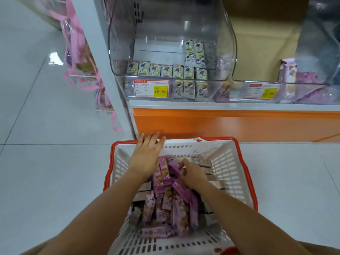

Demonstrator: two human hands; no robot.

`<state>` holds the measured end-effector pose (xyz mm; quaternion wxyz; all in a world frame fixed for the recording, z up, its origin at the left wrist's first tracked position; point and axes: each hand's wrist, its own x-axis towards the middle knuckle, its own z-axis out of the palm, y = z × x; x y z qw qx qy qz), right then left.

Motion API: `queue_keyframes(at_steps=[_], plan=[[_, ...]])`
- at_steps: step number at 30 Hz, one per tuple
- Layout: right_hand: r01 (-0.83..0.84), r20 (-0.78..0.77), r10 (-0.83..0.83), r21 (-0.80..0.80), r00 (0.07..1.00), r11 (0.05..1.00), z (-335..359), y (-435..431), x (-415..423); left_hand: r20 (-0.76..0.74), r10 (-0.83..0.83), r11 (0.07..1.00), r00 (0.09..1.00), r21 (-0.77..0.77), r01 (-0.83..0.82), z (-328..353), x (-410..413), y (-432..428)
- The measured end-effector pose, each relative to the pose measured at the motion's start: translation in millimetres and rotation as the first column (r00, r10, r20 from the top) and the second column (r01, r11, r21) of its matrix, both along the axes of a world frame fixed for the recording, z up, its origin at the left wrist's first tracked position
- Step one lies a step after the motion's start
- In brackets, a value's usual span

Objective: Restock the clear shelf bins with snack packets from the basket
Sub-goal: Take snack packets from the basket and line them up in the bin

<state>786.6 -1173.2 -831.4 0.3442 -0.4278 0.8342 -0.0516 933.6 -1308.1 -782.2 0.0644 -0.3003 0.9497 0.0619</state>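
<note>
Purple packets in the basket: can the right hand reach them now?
Probably yes. The right hand is down among the purple packets, the basket is open-topped, and the left hand rests at its far rim, clear of the pile.

Pale glossy floor tiles (46,162) with a light glare (55,58). Shelf unit (220,106): white upright post (95,43), orange base panel (220,124). Pink bags (77,52) hang left.

The price tag (151,88) on the front of the left clear bin (125,52) reads 15.80 in black on a yellow patch; its smaller print is too blurred to read. The right price tag (262,91) cannot be read. The green packets (166,70) in the bin bear large Chinese characters, unclear; the print on the purple packets (166,173) in the near basket (226,168) is illegible.
</note>
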Motion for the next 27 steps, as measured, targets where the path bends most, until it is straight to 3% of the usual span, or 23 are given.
queue_keyframes(at_steps=[3, 7, 11, 17, 20, 27], plan=[[0.003, 0.027, 0.001, -0.127, 1.0, 0.992, 30, 1, -17, -0.042, -0.041, 0.999, 0.998, -0.025, 0.04, 12, -10, -1], [0.025, 0.114, 0.006, -0.275, 0.994, 0.961, 84, 5, -46, -0.22, -0.142, 0.989, 0.965, -0.073, 0.129, 45, -36, 4], [-0.031, 0.053, 0.056, -0.385, 0.997, 0.923, 138, 25, -82, -0.351, -0.217, 0.971, 0.911, -0.177, 0.163, 93, -68, 19], [0.141, 0.08, -0.117, -0.634, 0.99, 0.76, 216, 71, -144, -0.533, -0.294, 0.951, 0.793, -0.249, 0.185, 156, -131, 48], [0.253, 0.107, -0.258, -0.726, 0.96, 0.639, 250, 95, -175, -0.564, -0.325, 0.942, 0.759, -0.261, 0.209, 183, -166, 61], [0.223, -0.023, -0.432, -0.832, 0.902, 0.508, 303, 118, -272, -0.474, -0.436, 0.9, 0.765, -0.236, 0.367, 220, -252, 81]])
